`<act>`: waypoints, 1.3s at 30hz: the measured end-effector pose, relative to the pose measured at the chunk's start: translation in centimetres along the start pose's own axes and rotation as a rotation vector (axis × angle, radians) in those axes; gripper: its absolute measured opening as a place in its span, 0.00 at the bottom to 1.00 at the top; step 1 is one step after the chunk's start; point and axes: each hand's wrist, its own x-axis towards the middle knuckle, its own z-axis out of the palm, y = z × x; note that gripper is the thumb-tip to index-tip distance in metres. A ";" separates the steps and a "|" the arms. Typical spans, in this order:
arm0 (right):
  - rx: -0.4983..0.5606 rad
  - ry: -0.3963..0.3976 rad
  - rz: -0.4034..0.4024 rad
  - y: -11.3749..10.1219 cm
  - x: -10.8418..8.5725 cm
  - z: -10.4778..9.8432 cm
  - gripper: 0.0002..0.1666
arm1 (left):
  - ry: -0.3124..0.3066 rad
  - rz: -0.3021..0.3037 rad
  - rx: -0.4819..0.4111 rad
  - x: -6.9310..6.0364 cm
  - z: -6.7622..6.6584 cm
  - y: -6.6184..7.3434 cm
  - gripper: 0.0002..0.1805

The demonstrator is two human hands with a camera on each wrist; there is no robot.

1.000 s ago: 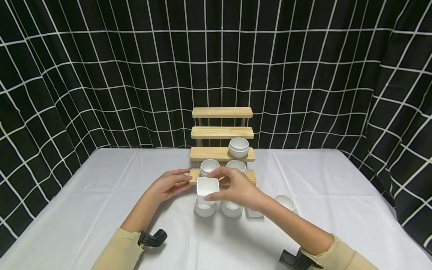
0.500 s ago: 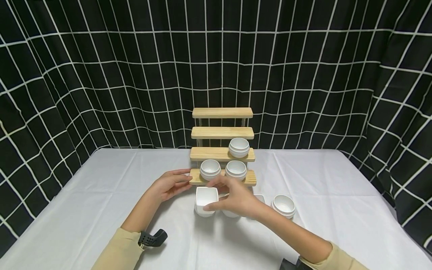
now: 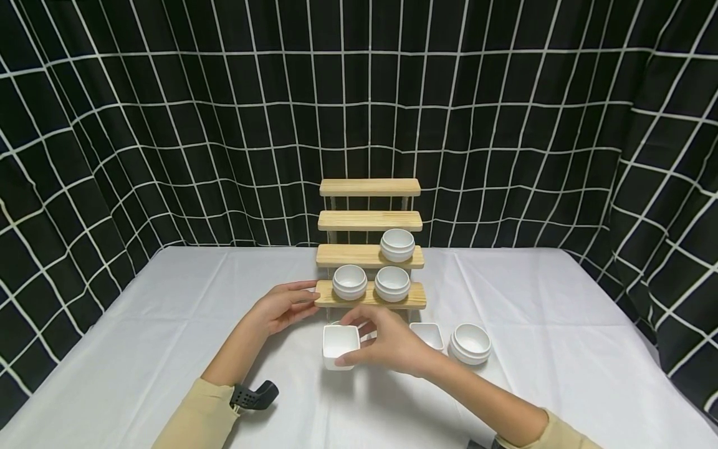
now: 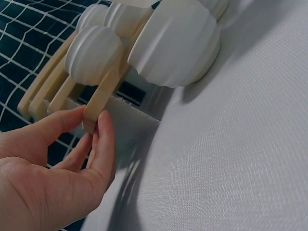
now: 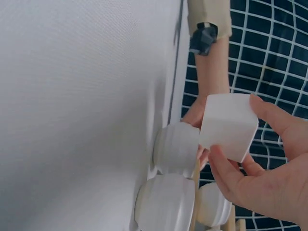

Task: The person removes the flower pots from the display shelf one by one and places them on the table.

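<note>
My left hand (image 3: pixel 286 308) pinches the left end of the lowest plank (image 4: pixel 102 98) of a wooden tiered rack between thumb and fingers. In my right hand (image 3: pixel 395 343) a square white bowl (image 3: pixel 339 357) is held by its sides, above the cloth in front of the rack. The right wrist view shows that square bowl beside a round white bowl (image 5: pixel 177 149) and another round bowl (image 5: pixel 166 204) on the table. In the head view the held bowl and right hand hide most of those two. On the lowest plank sit two round bowls, left (image 3: pixel 349 284) and right (image 3: pixel 392 285).
One more round bowl (image 3: pixel 397 246) stands at the right of the second plank (image 3: pixel 348 254). Two upper planks (image 3: pixel 370 220) rise behind it. Right of my hand, a square bowl (image 3: pixel 427 335) and a round bowl (image 3: pixel 470 343) rest on the white cloth (image 3: pixel 561 349).
My right hand has moved down the view, toward the front of the table, with the square bowl. The lowest plank's bowls are uncovered now. My left hand has stayed on the plank.
</note>
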 end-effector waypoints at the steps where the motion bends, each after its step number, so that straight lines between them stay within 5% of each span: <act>1: -0.003 0.000 0.001 0.0 0.0 0.0 0.31 | 0.001 -0.001 0.000 0.0 0.0 0.0 0.31; 39: -0.024 -0.047 0.001 1.1 -0.7 1.5 0.28 | -0.009 0.013 -0.015 0.0 0.0 -0.1 0.30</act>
